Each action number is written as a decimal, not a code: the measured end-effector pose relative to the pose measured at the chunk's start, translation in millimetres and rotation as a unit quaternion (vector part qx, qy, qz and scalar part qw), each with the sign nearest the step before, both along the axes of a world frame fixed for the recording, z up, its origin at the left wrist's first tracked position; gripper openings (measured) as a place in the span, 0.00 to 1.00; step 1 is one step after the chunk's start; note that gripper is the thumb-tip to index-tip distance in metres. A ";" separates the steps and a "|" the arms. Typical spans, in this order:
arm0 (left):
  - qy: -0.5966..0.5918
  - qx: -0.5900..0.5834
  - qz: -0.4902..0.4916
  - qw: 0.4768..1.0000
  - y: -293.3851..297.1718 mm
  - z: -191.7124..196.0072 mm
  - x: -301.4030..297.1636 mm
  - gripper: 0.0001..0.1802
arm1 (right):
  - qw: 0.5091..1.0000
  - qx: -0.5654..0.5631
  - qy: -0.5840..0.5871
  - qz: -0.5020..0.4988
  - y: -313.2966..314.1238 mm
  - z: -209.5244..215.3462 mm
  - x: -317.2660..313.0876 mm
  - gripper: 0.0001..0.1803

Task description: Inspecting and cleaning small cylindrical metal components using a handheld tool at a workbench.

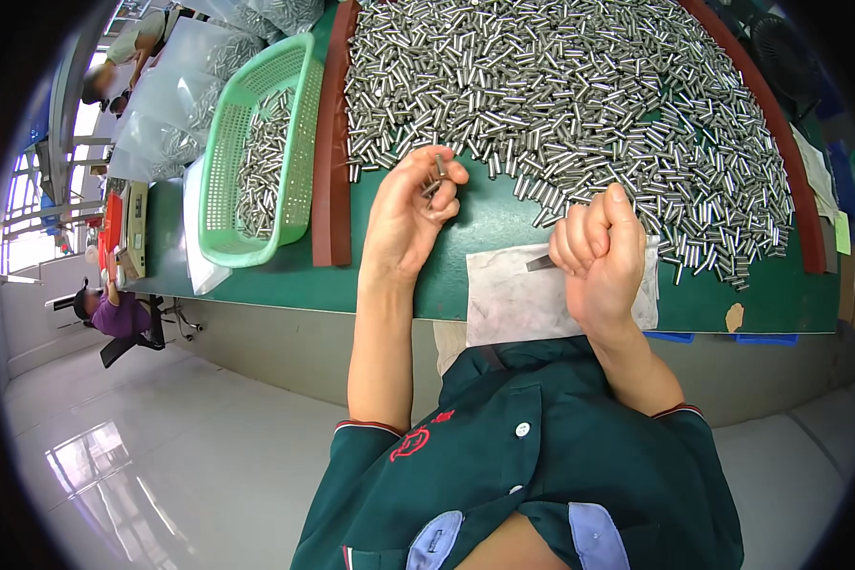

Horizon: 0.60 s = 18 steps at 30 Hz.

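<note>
My left hand (pixel 408 214) is raised palm-up over the green table (pixel 256 285), its fingers closed on a few small metal pins (pixel 436 180). My right hand (pixel 598 256) is a fist above a white cloth (pixel 513 299) and grips a thin dark metal tool (pixel 540 263) that pokes out to the left. A large heap of silver metal pins (pixel 579 95) covers the table just beyond both hands.
A green plastic basket (pixel 220 161) holding more pins stands at the left, beside a brown strip (pixel 331 142). Clear bags of pins (pixel 176 104) lie further left. Other people work at the far left. A brown rim (pixel 779 133) bounds the heap on the right.
</note>
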<state>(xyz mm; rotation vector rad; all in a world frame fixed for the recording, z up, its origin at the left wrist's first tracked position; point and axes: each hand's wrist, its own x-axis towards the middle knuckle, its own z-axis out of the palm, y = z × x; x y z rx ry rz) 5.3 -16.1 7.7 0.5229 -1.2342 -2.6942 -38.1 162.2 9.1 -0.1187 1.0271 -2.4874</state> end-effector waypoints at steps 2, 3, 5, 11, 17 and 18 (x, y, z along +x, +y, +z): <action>0.025 -0.021 0.012 0.999 2.8 -0.5 -2.0 0.08 | 1.000 0.000 0.002 -0.005 0.9 -1.0 -0.2 0.24; 0.005 -0.098 0.039 0.994 3.5 -2.5 -2.2 0.08 | 1.000 -0.019 -0.004 -0.005 1.1 -1.2 -0.2 0.24; -0.058 -0.315 0.089 0.943 8.8 -4.0 -5.2 0.09 | 0.999 -0.039 -0.011 -0.006 1.6 -1.3 -0.4 0.24; -0.104 -0.740 0.139 0.650 23.1 -10.3 -22.6 0.10 | 0.999 -0.043 -0.021 -0.004 1.3 -0.1 -0.3 0.24; -0.100 -0.739 0.123 0.655 20.2 -15.8 -21.8 0.05 | 0.999 -0.046 -0.024 0.003 0.3 -0.8 0.9 0.24; -0.096 -0.737 0.117 0.658 20.3 -15.8 -20.7 0.04 | 0.999 -0.046 -0.026 0.006 0.4 -0.7 0.8 0.24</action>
